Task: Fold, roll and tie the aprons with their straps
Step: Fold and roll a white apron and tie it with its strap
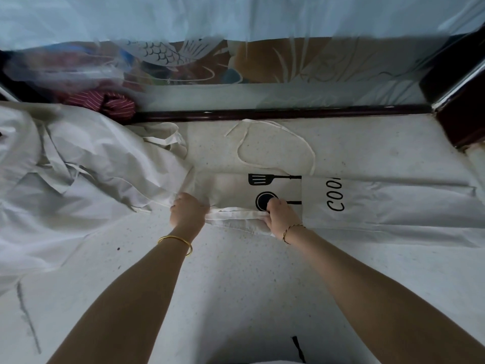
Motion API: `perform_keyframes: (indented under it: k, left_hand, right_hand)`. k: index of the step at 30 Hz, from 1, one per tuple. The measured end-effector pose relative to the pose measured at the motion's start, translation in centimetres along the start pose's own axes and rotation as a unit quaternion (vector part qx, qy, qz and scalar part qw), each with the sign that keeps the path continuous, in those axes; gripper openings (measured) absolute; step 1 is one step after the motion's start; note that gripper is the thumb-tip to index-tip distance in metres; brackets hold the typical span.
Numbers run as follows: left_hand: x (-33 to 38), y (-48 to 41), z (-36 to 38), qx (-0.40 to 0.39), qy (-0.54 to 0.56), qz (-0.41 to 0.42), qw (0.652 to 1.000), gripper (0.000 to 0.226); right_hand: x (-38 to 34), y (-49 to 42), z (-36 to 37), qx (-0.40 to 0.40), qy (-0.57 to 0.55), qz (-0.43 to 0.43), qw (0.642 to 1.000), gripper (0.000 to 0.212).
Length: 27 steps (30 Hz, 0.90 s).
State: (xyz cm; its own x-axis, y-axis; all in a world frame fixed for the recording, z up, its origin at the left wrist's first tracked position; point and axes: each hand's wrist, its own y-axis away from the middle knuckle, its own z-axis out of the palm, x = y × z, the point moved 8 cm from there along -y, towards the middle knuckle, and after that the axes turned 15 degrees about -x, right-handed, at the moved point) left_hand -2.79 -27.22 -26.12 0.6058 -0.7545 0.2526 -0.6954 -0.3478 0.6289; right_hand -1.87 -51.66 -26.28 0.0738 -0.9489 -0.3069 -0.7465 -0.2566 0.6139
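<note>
Both grips closed on the apron's (367,203) near edge: left hand (187,208) at its left end, right hand (280,215) by its printed circle (262,201).

1 folded apron (367,203) lies across the table (236,271). Its strap loop (314,160) lies on the table behind it. A heap of aprons (78,166) lies to its left, touching it. A cloth bundle (105,102) sits behind the heap, beside the glass panel (288,95). The left hand (187,208) and right hand (280,214) grip the folded apron's near edge.
</note>
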Motion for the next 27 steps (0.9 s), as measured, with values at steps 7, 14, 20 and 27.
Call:
perform_keyframes:
  k: [7,14,20,27]
  left_hand:
    - [0.8,0.1,-0.3,-0.031,0.107,0.052,0.992,0.028]
    - [8.9,6.8,-2.4,-0.026,0.256,0.194,0.947,0.020]
    - [19.2,13.0,2.3,-0.060,0.170,0.309,0.934,0.012]
    - [27.1,17.2,11.4,-0.150,0.135,0.359,0.911,0.046]
  right_hand:
    - [1.2,-0.6,0.1,-0.020,-0.066,-0.014,0.998,0.013]
    - [2.7,1.2,-2.6,0.002,-0.215,-0.051,0.975,0.025]
    - [7.5,7.3,-6.3,0.024,-0.693,-0.033,0.720,0.020]
    - [13.4,10.8,-7.9,0.004,-0.628,0.005,0.778,0.025]
